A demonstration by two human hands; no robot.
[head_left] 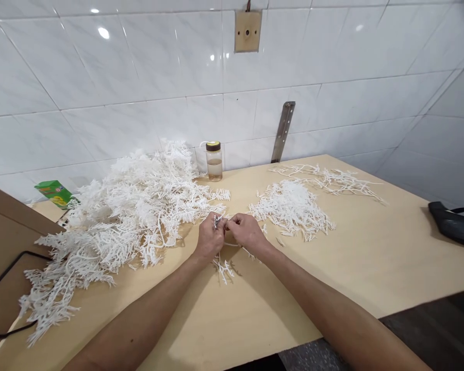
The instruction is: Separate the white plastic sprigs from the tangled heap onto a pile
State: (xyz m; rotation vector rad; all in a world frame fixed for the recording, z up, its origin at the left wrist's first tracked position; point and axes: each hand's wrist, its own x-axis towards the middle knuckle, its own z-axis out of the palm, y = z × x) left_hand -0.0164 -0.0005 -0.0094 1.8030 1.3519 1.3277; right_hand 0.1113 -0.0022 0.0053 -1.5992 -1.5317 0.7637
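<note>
My left hand (210, 237) is closed on a white branching sprig (224, 270), whose forked tips hang below my fingers over the table. My right hand (248, 233) meets it at the fingertips, pinched on the same sprig; the exact grip is hidden by the fingers. To the left spreads a large heap of white feathery branches (135, 206). A smaller pile of short white sprig pieces (292, 208) lies just right of my hands. Behind that pile are thin bare white stems (332, 180).
A clear bottle (214, 167) with a dark lid stands near the tiled wall. A perforated metal strip (283, 131) leans there too. At left are a green packet (56, 192) and a brown box (11, 257). A black object (454, 224) sits at the right edge.
</note>
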